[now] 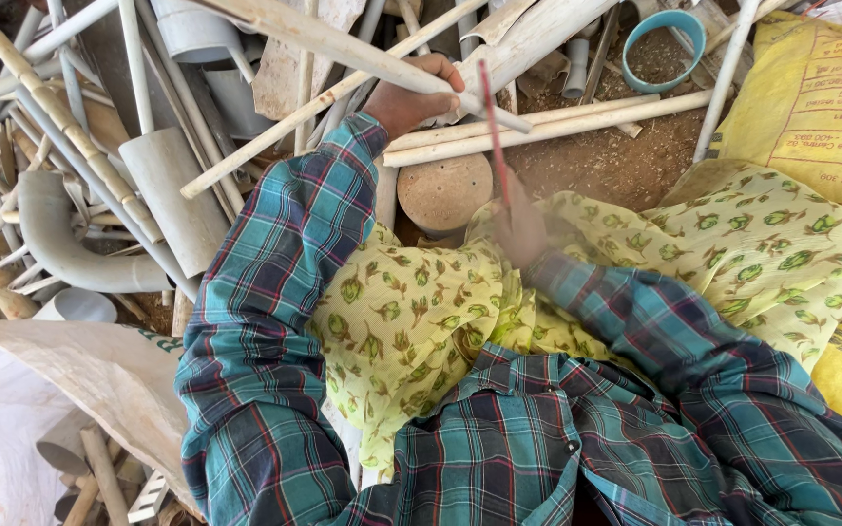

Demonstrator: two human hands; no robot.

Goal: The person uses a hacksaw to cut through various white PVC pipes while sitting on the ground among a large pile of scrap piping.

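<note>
Nearest the camera, teal plaid sleeves cross yellow leaf-print cloth. The right hand, blurred, is closed round a thin red rod running away from it, far and slightly left. The left hand, farther off, clasps a dusty white plastic pipe lying slantwise across the scrap pipe heap.

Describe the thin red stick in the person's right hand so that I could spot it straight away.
Start at the yellow leaf-patterned cloth over the person's lap. At its upper edge the blurred right hand holds the red stick, which rises towards the left hand gripping a pale pipe. It is the only red piece, far thinner than the whitish pipes around it.
</note>
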